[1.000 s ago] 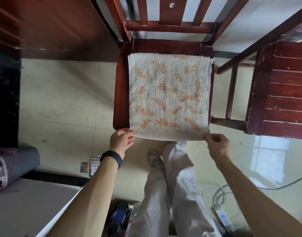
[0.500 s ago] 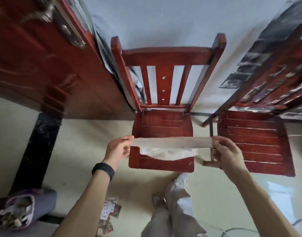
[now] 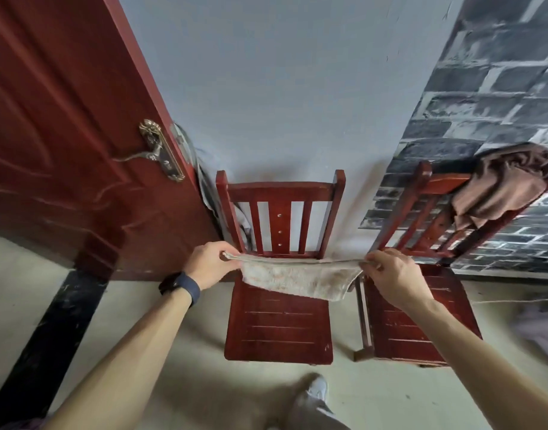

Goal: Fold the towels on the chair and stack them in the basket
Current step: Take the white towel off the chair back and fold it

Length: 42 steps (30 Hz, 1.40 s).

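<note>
A pale towel with faint orange marks (image 3: 297, 276) hangs in the air above the seat of the middle red wooden chair (image 3: 279, 333). My left hand (image 3: 212, 263) pinches its left corner and my right hand (image 3: 390, 271) pinches its right corner, so the top edge is stretched level between them and the rest droops below. The chair seat under it is bare. A brown towel (image 3: 502, 184) is draped over the backrest of a second red chair (image 3: 412, 324) on the right. No basket is in view.
A red door (image 3: 64, 135) with a brass handle stands open at the left, close to the middle chair. A brick-pattern wall is behind the right chair. My leg and shoe (image 3: 316, 395) are on the tiled floor in front of the chairs.
The towel lay flat on the seat a second ago; both hands have lifted it clear of the chair. The view has tilted upward, so the chair backs and wall now show.
</note>
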### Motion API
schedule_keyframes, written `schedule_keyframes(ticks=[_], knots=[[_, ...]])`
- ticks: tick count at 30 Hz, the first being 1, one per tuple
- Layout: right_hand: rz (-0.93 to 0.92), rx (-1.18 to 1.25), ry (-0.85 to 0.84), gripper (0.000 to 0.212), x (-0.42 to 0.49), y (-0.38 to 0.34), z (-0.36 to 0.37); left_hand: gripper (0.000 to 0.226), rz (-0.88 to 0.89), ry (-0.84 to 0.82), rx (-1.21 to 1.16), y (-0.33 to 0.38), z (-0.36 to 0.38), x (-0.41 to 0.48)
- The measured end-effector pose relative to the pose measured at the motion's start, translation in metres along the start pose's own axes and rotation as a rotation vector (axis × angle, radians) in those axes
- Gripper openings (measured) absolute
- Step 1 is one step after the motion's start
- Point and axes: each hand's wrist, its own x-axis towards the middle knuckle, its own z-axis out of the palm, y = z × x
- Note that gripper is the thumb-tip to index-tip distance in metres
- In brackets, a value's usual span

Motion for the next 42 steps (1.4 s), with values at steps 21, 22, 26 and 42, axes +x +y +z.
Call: schedule_keyframes(ticks=[21,22,26,42], knots=[[-0.162,-0.487,-0.291,0.015,0.077,0.019,0.028,0.013,0.329,0.101,0.801,-0.023,0.05,0.068],[-0.153,-0.495,-0.301,0.013,0.084,0.021,0.033,0.017,0.293,0.099,0.799,-0.022,0.054,0.076],[-0.111,-0.486,-0.322,0.014,0.103,0.033,0.055,0.019,0.233,0.114,0.788,-0.028,0.068,0.1],[-0.096,-0.427,-0.503,0.021,0.032,0.101,0.21,0.01,0.152,-0.085,0.809,-0.124,0.194,0.061]])
